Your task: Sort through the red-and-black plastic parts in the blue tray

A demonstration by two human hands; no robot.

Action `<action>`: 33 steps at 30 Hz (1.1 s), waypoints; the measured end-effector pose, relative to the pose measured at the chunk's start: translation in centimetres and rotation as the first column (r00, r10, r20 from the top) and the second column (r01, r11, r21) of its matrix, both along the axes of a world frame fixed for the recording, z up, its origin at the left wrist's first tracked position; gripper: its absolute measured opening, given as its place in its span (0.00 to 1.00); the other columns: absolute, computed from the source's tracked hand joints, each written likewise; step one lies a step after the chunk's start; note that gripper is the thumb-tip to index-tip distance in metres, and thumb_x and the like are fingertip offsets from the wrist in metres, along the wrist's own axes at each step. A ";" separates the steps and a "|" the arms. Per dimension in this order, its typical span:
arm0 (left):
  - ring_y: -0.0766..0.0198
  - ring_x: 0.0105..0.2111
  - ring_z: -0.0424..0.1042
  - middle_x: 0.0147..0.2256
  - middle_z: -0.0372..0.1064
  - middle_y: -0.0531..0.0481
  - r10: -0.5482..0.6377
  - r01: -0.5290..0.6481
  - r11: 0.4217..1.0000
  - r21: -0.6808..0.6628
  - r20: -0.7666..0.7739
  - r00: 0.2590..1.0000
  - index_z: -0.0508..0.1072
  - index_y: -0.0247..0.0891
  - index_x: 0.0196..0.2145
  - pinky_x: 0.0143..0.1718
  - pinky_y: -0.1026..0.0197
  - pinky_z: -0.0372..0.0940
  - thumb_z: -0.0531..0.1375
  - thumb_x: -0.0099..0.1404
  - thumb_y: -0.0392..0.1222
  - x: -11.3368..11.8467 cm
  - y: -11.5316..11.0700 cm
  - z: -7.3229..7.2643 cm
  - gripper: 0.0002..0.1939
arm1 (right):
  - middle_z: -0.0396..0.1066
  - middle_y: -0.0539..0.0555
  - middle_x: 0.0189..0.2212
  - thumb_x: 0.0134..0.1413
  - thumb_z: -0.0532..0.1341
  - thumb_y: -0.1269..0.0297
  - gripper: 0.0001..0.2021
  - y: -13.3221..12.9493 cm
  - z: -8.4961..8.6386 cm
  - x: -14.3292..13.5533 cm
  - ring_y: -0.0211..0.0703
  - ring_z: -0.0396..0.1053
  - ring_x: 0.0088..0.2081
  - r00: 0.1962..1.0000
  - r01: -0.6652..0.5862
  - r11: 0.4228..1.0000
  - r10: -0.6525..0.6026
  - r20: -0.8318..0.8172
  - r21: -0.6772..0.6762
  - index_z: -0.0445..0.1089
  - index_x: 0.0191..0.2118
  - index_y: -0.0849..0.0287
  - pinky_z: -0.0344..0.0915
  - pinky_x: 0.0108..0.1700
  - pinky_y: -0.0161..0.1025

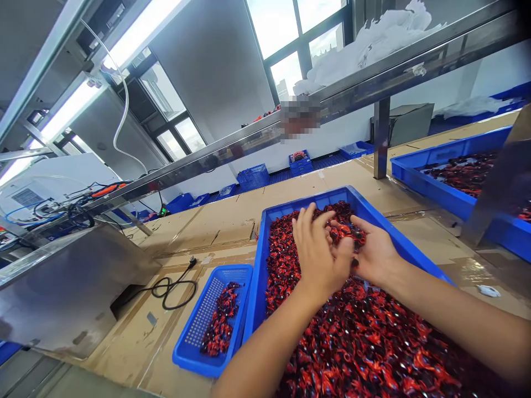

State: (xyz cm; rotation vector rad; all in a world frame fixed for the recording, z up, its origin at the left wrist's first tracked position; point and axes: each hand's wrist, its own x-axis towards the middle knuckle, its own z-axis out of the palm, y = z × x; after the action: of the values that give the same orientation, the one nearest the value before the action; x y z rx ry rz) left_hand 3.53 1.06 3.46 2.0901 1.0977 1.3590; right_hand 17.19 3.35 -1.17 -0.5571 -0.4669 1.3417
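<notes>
A large blue tray (260, 265) is filled with small glossy red and black pieces (365, 337). Over its far part, my left hand (317, 251) has its fingers spread and its palm turned toward the other hand. My right hand (375, 251) is cupped around a small heap of red and black pieces (348, 235), close beside the left fingers. Touching the tray's left side is a small blue perforated basket (194, 331), with a smaller pile of similar pieces (219, 320) inside.
A black cable (166, 293) lies on the cardboard-covered table (224, 221) next to a metal box (78, 282). Another blue tray (435, 185) stands at the right by a metal post (381, 138). A metal shelf rail (249, 141) crosses above the table.
</notes>
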 end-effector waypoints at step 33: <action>0.66 0.18 0.66 0.26 0.68 0.50 0.267 0.653 -0.012 -0.757 0.627 0.732 0.74 0.40 0.34 0.16 0.68 0.60 0.52 0.77 0.54 -4.1 -3.5 -1.0 0.20 | 0.77 0.49 0.30 0.67 0.71 0.64 0.09 -5.8 4.0 -1.9 0.44 0.73 0.29 0.192 -0.410 0.750 -0.486 0.853 0.519 0.72 0.37 0.48 0.67 0.31 0.42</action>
State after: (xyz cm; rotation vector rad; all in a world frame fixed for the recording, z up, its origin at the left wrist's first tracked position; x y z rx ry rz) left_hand -0.62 -2.44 2.48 0.4642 0.8360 0.5158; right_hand 15.30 -2.49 2.81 -0.7609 -1.9900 0.3989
